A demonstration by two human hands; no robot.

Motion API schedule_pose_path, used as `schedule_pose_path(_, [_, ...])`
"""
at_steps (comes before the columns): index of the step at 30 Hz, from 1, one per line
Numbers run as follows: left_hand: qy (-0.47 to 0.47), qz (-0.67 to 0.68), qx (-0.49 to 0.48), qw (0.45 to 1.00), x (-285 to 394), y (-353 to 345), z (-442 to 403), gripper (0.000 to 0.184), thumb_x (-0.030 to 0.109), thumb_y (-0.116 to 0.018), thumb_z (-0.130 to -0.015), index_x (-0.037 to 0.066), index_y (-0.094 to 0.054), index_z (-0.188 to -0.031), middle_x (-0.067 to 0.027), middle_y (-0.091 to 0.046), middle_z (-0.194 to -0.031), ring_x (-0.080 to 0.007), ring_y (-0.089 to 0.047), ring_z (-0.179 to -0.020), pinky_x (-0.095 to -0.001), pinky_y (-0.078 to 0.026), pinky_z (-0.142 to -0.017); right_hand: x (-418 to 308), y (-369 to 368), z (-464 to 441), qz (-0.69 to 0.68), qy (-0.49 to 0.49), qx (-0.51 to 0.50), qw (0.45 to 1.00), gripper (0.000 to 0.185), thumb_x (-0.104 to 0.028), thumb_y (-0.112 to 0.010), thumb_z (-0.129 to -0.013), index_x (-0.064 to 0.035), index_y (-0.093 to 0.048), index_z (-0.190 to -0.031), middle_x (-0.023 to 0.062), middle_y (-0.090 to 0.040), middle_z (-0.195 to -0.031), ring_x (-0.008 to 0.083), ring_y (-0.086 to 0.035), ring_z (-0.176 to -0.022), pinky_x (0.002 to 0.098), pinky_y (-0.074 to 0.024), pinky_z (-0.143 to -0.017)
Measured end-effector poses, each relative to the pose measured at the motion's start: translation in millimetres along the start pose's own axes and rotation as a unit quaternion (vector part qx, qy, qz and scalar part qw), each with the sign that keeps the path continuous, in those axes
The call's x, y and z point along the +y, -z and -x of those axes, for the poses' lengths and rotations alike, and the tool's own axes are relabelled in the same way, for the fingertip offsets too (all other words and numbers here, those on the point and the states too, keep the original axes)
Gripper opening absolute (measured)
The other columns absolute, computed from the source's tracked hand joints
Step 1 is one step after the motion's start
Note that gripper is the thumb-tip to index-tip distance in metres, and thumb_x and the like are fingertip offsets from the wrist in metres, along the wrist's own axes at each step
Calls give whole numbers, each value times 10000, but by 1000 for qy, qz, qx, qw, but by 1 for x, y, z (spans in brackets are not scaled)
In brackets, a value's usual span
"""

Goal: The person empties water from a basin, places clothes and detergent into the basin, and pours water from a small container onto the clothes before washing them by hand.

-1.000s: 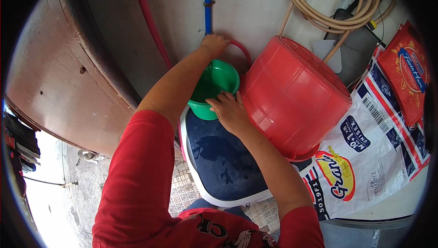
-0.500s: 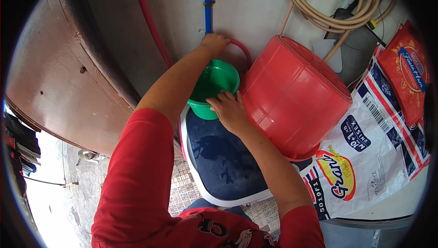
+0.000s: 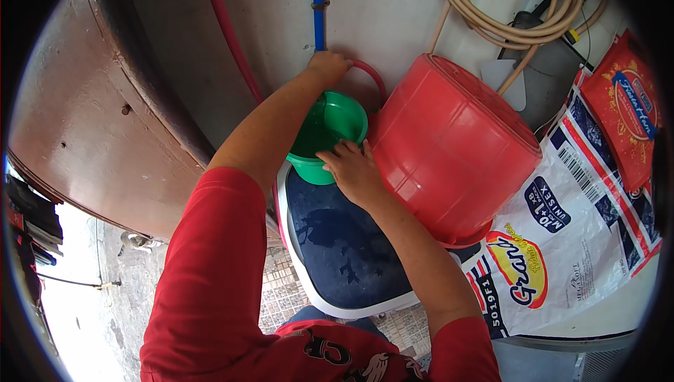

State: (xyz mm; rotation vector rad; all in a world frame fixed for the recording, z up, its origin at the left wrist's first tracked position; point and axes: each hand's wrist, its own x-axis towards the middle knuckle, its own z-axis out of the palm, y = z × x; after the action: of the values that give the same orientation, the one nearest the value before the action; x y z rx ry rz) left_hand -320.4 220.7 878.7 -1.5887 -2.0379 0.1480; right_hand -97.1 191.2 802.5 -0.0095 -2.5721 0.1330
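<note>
At the lower end of the blue pipe [image 3: 319, 10], my left hand [image 3: 330, 67] is closed round something that the hand itself hides. A red hose [image 3: 371, 73] curves out just to the right of it. Below that hand is a green plastic bowl [image 3: 344, 121], resting at the far end of a dark blue lid [image 3: 347, 241] with a white rim. My right hand [image 3: 353, 170] grips the bowl's near right rim, its fingers over the edge. Whether there is water in the bowl is hard to tell.
An upturned red bucket [image 3: 449, 150] stands close on the right. Beyond it lies a printed white plastic sack [image 3: 562, 227]. A coiled beige hose [image 3: 516, 34] hangs on the wall. To the left is a large brown metal panel [image 3: 119, 122]. Wet patches mark the lid.
</note>
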Motion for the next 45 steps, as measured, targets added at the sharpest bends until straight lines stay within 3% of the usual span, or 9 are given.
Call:
schedule_pose_path(7, [-6, 7, 3, 1000, -1, -1, 0, 143, 131, -461, -773, 132, -560, -876, -63, -584, -806, -240, -599, -729, -350, -485, -585, -1, 1, -1, 2, -12, -41, 999, 275, -205, -492, -799, -164, -511, -1070, 58, -509, -985, 236, -411, -1063, 513, -288, -911])
schedule_pose_path(45, [-9, -3, 22, 1000, -1, -8, 1, 134, 141, -462, -772, 120, -552, -870, -68, -584, -793, -242, -599, -705, -352, -487, -567, 0, -4, 0, 8, -4, -15, 1000, 267, -212, -510, -785, -165, -527, -1047, 64, -517, -959, 243, -417, -1059, 514, -299, -900])
